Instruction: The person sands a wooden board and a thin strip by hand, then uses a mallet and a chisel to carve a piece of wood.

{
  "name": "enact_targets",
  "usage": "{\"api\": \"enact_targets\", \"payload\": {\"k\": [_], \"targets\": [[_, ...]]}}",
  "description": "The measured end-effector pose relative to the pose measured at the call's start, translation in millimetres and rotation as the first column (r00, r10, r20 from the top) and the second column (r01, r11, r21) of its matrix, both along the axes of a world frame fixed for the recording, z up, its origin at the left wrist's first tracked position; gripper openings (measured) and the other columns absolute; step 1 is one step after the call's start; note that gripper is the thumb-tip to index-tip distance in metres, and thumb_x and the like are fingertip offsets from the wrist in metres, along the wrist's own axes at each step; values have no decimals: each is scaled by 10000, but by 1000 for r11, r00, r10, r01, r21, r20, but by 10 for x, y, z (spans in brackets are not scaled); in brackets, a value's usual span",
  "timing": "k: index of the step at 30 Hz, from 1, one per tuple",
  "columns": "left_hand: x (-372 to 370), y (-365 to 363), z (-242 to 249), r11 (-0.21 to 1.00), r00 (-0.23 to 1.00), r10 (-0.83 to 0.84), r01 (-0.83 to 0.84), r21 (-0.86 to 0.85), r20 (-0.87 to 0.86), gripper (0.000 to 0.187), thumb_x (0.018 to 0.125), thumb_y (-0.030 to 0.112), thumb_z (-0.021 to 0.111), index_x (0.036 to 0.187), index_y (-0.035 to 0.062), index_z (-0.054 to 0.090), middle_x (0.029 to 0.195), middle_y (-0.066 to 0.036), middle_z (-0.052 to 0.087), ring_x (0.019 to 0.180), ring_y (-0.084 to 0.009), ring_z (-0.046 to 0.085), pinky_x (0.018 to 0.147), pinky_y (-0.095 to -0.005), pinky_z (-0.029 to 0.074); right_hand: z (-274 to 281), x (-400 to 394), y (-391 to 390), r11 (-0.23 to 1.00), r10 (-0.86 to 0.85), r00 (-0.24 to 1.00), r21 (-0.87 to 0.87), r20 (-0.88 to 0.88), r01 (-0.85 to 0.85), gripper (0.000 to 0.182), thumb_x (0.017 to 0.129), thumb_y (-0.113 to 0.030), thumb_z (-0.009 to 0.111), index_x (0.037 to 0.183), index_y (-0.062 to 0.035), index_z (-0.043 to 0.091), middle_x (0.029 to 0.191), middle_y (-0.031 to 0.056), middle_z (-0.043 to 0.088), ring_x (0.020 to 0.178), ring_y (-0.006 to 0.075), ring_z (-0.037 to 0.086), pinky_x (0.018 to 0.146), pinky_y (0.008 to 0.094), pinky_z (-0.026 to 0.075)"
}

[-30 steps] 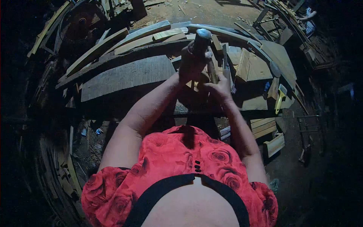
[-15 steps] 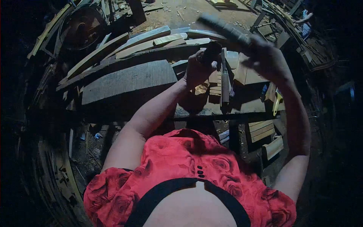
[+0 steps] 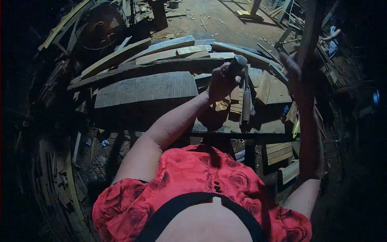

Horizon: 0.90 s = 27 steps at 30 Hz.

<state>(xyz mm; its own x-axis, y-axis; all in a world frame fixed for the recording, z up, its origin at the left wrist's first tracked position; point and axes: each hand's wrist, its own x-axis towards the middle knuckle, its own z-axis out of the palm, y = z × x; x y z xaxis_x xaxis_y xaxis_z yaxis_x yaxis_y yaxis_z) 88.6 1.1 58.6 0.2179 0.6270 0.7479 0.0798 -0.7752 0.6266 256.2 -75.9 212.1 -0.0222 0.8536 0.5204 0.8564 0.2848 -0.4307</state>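
Observation:
My left hand is wrapped around the thick handle of an upright chisel; the rounded handle top shows above the fist, while the blade is hidden. Raised at the upper right, my right hand grips a dark, club-like wooden mallet, apart from the chisel. That hand is in shadow and partly blurred. Beneath my left hand lies a wooden block with slots cut in it. Close beside it rests a long tool with a wooden handle.
A broad wooden board lies at the bench's left, with several curved wood pieces behind it. A yellow-handled tool sits at the right. Slatted wood lies below the bench. Another person is at the far right.
My right hand has lifted the mallet from a leftward slant over the bench to a steep position at the upper right. The left hand keeps its hold. The whole view has shifted slightly.

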Motion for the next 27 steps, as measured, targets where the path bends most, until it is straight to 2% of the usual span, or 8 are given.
{"api": "enact_targets", "payload": {"k": [5,8,11,12,15,18,20,27], "targets": [[5,14,-28,998,998,12,-15,-57,-61,237,715,69,609,945,30,571,856,-69,588,802,-136,556,712,-265,448,15,-36,-52,984,171,834,-137,525,-115,398,603,-118,746,925,-30,529,770,130,544,715,322,582,605,373,454],[-13,23,-23,1000,1000,-12,12,25,13,256,723,120,617,953,25,555,833,-82,588,759,-162,567,694,-291,461,72,9,10,996,43,990,73,137,-53,391,648,-188,739,934,-41,515,783,137,514,668,296,551,605,358,451],[-34,9,-24,1000,997,24,-24,-3,-78,286,714,129,628,968,23,547,857,-99,585,793,-197,577,701,-307,465,-346,-74,79,981,-14,928,185,373,-59,420,661,-200,728,975,-34,503,781,119,509,724,251,553,659,325,448],[-40,-3,-34,999,997,-12,9,-33,-77,303,707,128,633,977,24,545,869,-107,585,818,-217,582,708,-317,466,-551,-105,71,999,29,919,-53,393,-8,425,668,-195,717,987,-29,489,799,102,509,765,194,531,703,290,428],[-113,133,-155,966,985,152,-130,221,-83,475,675,164,658,1097,56,470,849,-112,563,755,-253,578,649,-372,472,-712,1,58,907,219,948,-310,-232,-286,429,662,-198,720,984,-19,500,797,64,545,725,142,518,658,274,432],[-360,88,-125,979,998,9,5,-206,66,178,697,119,690,732,66,523,638,-22,527,546,-109,542,470,-243,442,-1029,8,-26,882,12,744,-343,-668,-322,372,662,-177,718,951,-24,541,836,56,587,760,137,545,693,284,446],[-471,282,-271,710,894,-28,333,-620,448,124,722,135,650,698,73,545,594,-28,528,522,-123,544,475,-269,450,-1554,-66,-100,890,-83,694,-367,-715,-271,377,671,-188,721,957,-21,540,821,51,587,737,128,548,661,277,449],[-575,445,-308,558,727,437,244,-794,530,142,763,206,612,738,81,550,577,-35,493,533,-136,515,533,-275,445,-2155,-452,-490,824,-346,517,-517,-783,-230,362,684,-172,735,946,-73,507,639,-5,529,505,56,481,408,198,356]]}}
